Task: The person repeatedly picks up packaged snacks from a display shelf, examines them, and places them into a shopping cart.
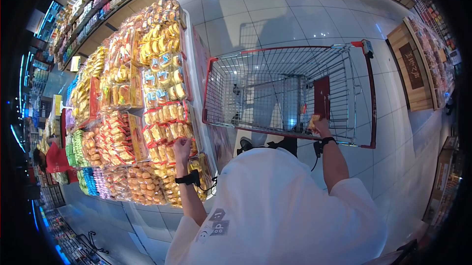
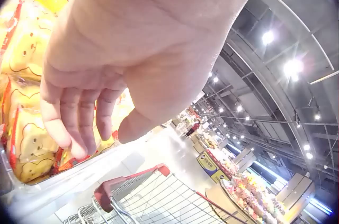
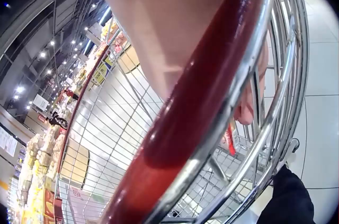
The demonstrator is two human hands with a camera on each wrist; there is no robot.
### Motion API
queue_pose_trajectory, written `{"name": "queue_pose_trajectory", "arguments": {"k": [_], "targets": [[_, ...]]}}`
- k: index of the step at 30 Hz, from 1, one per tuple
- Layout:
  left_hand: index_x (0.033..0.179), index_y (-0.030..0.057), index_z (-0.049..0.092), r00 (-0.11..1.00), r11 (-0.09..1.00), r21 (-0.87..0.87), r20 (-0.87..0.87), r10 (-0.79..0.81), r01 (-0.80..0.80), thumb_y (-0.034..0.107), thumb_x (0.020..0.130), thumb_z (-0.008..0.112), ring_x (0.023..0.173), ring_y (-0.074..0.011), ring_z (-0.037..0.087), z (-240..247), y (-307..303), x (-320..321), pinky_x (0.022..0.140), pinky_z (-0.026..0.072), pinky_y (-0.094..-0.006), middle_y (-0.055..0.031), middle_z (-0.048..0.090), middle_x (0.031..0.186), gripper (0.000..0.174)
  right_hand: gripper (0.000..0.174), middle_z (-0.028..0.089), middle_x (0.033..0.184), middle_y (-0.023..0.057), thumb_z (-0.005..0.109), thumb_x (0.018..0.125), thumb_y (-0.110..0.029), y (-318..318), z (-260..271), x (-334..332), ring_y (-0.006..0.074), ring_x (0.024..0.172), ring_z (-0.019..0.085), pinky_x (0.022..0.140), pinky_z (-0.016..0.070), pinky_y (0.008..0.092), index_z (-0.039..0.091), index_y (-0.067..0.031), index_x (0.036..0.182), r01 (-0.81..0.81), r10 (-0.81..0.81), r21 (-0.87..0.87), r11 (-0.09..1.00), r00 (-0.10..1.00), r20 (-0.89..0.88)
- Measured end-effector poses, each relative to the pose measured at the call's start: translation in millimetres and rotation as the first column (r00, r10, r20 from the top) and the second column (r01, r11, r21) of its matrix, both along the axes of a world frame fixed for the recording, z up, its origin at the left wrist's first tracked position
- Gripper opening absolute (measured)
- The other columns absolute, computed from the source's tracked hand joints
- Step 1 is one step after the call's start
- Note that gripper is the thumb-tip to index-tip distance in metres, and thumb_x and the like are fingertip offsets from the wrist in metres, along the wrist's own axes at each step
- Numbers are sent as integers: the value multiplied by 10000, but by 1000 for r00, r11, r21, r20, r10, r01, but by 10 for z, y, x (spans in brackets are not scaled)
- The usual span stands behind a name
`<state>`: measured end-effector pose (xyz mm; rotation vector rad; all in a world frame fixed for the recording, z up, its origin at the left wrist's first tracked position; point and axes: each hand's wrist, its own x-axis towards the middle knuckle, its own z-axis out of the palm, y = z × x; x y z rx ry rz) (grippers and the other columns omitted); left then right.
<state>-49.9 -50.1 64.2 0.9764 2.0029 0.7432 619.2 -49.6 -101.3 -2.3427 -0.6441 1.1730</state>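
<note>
In the head view my left hand [image 1: 182,150] is over packets of yellow bread [image 1: 169,132] with red-edged wrapping on the display. The left wrist view shows its fingers hanging loosely bent with nothing between them, beside bear-faced bread packets [image 2: 36,142]. My right hand [image 1: 323,127] reaches over the near side of the shopping cart [image 1: 275,129] and grips a small wrapped bread [image 1: 313,121] inside the basket outline. In the right wrist view the cart's red rail [image 3: 180,113] covers most of that hand, and only some fingers [image 3: 246,108] show past it.
Bread packets of several kinds fill the display table [image 1: 195,93] left of the cart. A red child-seat panel [image 1: 322,98] and red handle [image 1: 372,97] are at the cart's right end. A wooden stand [image 1: 412,65] is farther right; tiled floor [image 1: 295,19] lies beyond.
</note>
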Motion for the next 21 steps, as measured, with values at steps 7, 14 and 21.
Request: {"name": "queue_pose_trajectory", "arguments": {"k": [7,14,21], "targets": [[980,-6,687,999,998,-50,-19,40,-41,192,866,697,716,-172,693,-320,-149,-129,642,553,-314,-112,713,814,229,402,645,963,166,701,793,-233,70,89,143,292,840,698,612,577,426,617,7,1105,-113,115,-217,969,993,-4],[1052,6,626,920,1000,-4,-390,-27,28,262,814,727,815,-360,708,-210,-109,11,742,558,-434,-200,708,836,363,248,619,841,88,621,852,-214,-47,380,-56,234,745,644,646,567,416,623,-63,1050,28,-64,-212,977,984,-165],[1077,30,588,813,995,-103,-579,-62,3,280,804,708,900,-449,675,-27,60,172,789,538,-522,-251,701,935,390,239,634,766,105,592,836,-197,-47,455,-144,224,628,651,517,529,392,620,-60,1029,-22,-7,-140,990,979,-204]]}}
